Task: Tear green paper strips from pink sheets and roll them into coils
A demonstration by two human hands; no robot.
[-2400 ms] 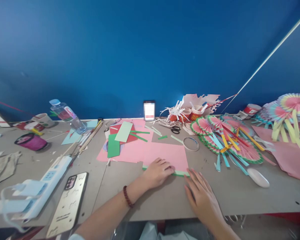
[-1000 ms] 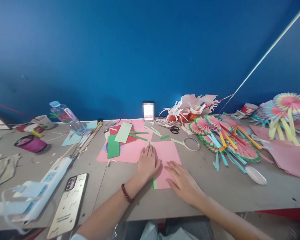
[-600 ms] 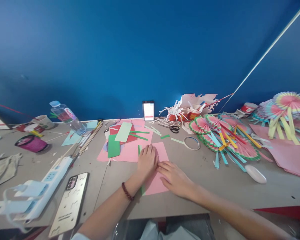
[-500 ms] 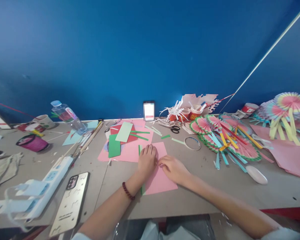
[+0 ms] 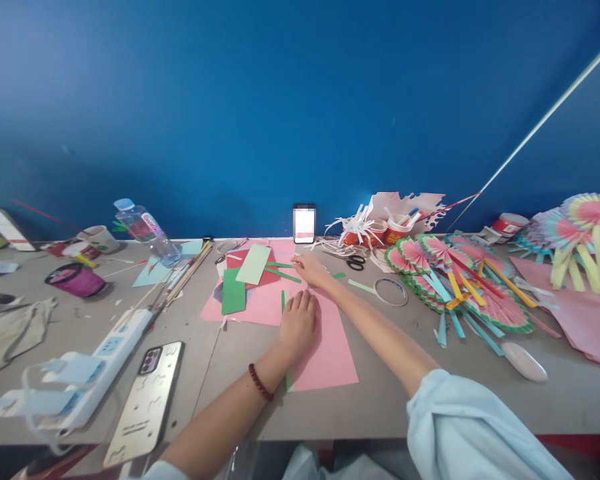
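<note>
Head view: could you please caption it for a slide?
Left hand flat on pink paper; right hand reaching toward green strips.

Right hand gone from the pink sheet, now reaching far to green strips

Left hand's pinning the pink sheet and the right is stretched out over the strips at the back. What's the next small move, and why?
Probably close the right hand on one of the green strips beside its fingers. The hand looks open and holds nothing, its fingertips lie among the loose strips, and the left hand presses the pink sheet flat, with one green strip already along its left edge.
</note>
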